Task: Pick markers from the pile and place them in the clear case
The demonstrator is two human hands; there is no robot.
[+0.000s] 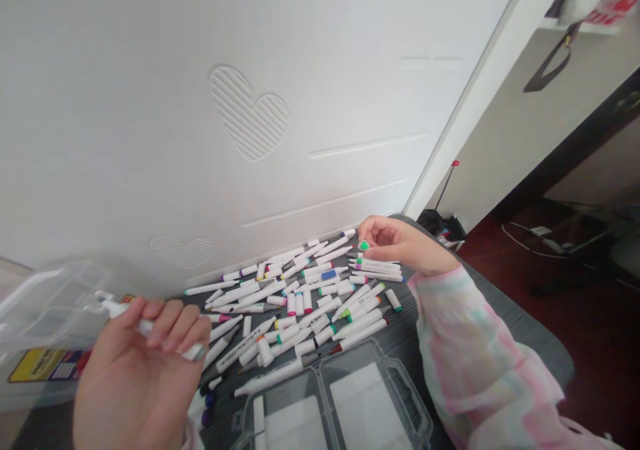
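My left hand (140,383), at the lower left, has its fingers wrapped round a white marker (119,309). The marker's bare tip points to the upper left, and the fingers cover much of its barrel. Over the far right end of the marker pile, my right hand (400,242) pinches a white marker cap (364,245) with a green end toward me. Loose white markers (270,293) and separate caps lie scattered between the hands, many of the markers without caps. A white cap with a green band (393,301) sits apart on the right.
A clear plastic case (325,397) with white inserts lies at the front. Another clear plastic box (55,303), above a yellow label (37,365), stands at the left. A white panel with embossed hearts (250,113) rises behind the dark grey surface (520,330).
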